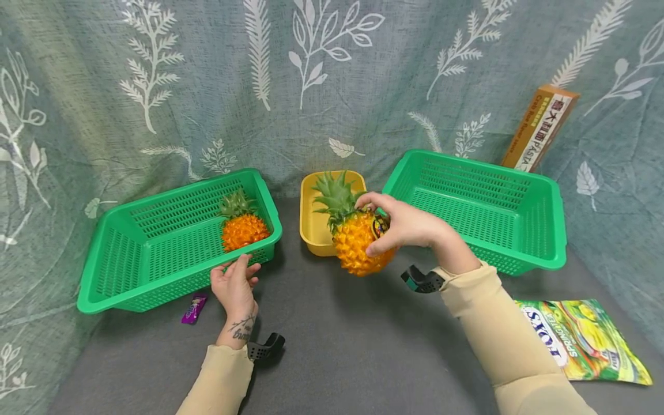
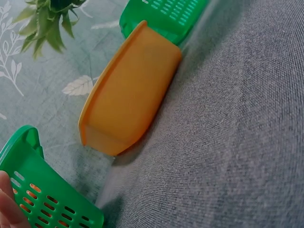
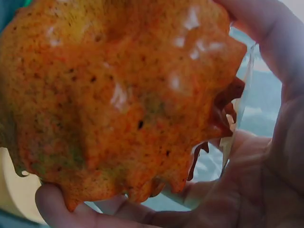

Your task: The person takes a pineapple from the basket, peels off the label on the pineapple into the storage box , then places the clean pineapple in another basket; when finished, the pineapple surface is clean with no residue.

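Pineapple (image 1: 355,249), orange with green leaves: one, held in the air near the middle of the table's far edge. Lies between the thumb and the fingers of the right hand (image 1: 410,223), which grasp its body from the right side; leaves point toward the far edge, clear of the grip. Yellow tub (image 1: 317,222): at the middle of the far edge, behind the pineapple.

Left hand (image 1: 234,291): fingers loosely bent, at the near right corner of the left green basket (image 1: 171,288); cannot tell whether they touch its wall. Second pineapple (image 1: 244,232): inside that basket, just beyond the fingers.

Also: right green basket (image 1: 558,230), toward the far right corner; pasta box (image 1: 539,129), leaning behind it; yellow-green packet (image 1: 586,340), near the right edge; small purple packet (image 1: 194,309), just before the left basket. Table (image 1: 342,357): grey cloth.
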Demonstrator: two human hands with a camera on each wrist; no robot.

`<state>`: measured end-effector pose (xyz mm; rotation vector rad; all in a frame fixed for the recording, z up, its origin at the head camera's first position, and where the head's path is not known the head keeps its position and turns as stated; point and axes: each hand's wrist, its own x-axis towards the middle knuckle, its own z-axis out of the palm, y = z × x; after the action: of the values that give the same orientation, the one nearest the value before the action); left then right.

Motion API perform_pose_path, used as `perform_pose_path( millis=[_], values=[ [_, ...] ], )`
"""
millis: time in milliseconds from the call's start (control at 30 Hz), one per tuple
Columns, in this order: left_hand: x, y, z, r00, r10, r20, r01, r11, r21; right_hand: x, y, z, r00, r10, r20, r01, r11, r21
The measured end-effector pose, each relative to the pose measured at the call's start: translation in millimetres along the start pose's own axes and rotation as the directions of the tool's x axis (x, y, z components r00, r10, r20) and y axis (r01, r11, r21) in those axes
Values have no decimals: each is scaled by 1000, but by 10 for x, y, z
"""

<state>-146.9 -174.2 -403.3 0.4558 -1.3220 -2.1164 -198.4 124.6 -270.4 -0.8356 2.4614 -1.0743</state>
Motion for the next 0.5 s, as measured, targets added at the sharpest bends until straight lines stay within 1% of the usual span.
perform_pose_path(
  millis=[133,200,300,367,500],
  values=[
    [-13,-6,0,1000,0,3,0,1000,-2,-26,6,212,992,-101,70,104,994,-36],
    [-17,-8,-1,1000,3,4,-3,1000,-6,-35,4,304,982,-153,112,160,986,-54],
    [-20,-10,-3,1000,13,9,-13,1000,-18,-47,-8,416,958,-213,191,230,970,-75],
    [-17,-13,-4,1000,19,13,-19,999,-28,-54,-13,481,943,-223,247,252,963,-95],
    [-7,-20,-6,1000,27,15,-26,999,-33,-55,-3,602,921,-197,336,246,963,-109]
  ],
)
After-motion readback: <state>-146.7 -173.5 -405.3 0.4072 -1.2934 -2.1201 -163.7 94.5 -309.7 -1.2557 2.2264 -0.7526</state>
